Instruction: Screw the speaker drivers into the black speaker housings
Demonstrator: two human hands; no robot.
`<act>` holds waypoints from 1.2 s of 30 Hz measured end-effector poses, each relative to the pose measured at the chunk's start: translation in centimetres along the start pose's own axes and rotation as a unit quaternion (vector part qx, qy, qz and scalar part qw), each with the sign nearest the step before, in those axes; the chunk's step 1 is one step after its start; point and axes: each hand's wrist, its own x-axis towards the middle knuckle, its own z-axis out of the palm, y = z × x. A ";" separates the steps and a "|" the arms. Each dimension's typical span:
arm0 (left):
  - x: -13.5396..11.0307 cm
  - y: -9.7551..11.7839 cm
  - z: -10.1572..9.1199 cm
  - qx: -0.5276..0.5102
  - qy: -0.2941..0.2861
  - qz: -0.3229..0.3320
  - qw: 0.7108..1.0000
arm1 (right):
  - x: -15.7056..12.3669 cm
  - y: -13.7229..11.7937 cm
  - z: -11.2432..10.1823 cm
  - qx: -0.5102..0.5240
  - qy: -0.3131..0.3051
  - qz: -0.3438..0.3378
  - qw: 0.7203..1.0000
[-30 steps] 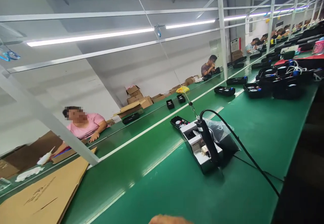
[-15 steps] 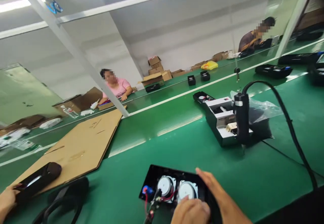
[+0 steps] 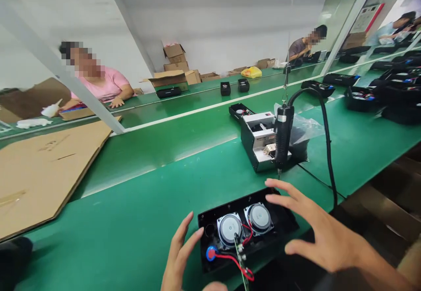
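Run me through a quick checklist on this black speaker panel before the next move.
Speaker drivers in the black panel: ok, two side by side.
Circuit board secured: not ok, it sticks out past the panel's lower edge.
Red wire clear of the hands: ok.
Left hand and right hand free: ok, both open, holding nothing.
Electric screwdriver hanging clear: ok, upright beyond the panel.
Fixings on the drivers: cannot tell.
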 end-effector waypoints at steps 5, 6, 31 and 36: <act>0.3 -0.9 2.2 -0.067 -0.008 -0.056 0.996 | 0.7 -5.2 5.4 -0.066 0.039 -0.147 0.986; 0.4 -1.0 2.2 -0.058 -0.008 -0.056 0.997 | 1.2 -5.8 6.3 -0.072 0.048 -0.150 0.985; 0.5 2.3 0.7 0.103 0.013 0.088 0.991 | 3.1 -4.3 2.1 -0.149 -0.118 -0.129 0.973; 2.2 2.4 0.0 0.227 -0.129 0.245 0.934 | 3.2 -4.7 3.3 -0.123 -0.173 -0.114 0.971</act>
